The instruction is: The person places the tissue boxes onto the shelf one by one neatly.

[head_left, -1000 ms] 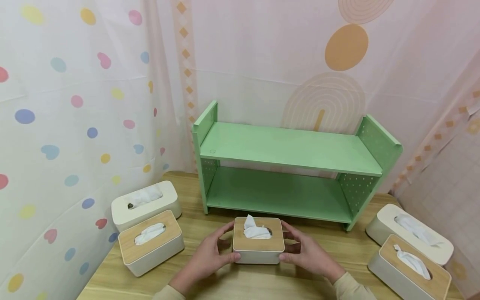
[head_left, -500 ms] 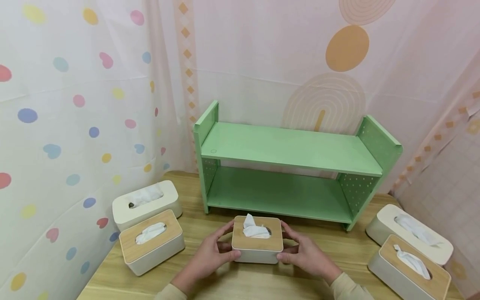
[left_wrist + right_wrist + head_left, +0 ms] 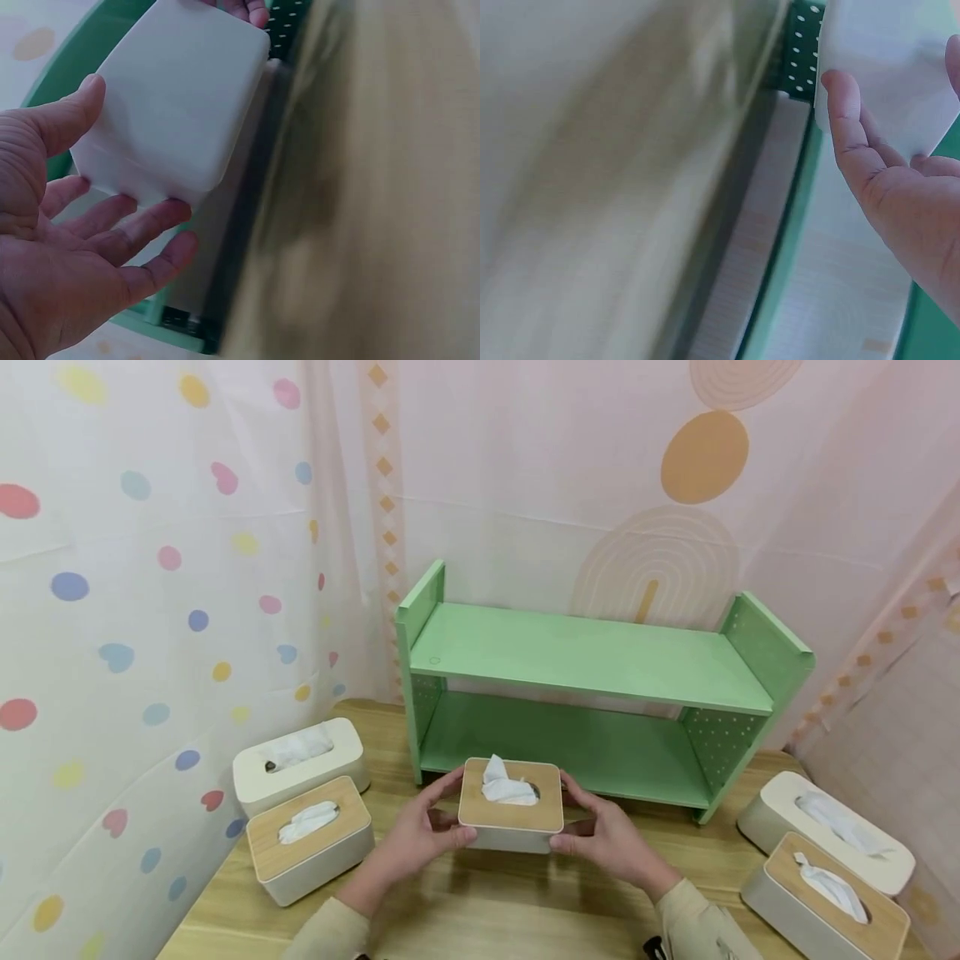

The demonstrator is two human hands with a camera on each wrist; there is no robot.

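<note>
Between both hands is a small tissue box [image 3: 510, 839] with a wooden lid and a white tissue poking out of its slot. My left hand [image 3: 423, 835] grips its left end, thumb at the near side and fingers at the far side. The right hand [image 3: 611, 843] holds the opposite end in the same way. The box is raised above the table, in front of the green shelf [image 3: 585, 656], and its top overlaps the shelf's lower board in the head view. Its plain white underside [image 3: 176, 90] shows in the left wrist view.
At the left of the wooden table [image 3: 480, 918] stand a white tissue box [image 3: 251, 785] and a wood-topped tissue box [image 3: 322, 860]. On the right are another white tissue box [image 3: 772, 818] and a longer wood-topped one [image 3: 795, 906]. Patterned curtains [image 3: 525, 485] hang behind.
Both hands have lifted the small tissue box off the table and moved it slightly toward the shelf. The head view has shifted a little; the other boxes stay where they were.
</note>
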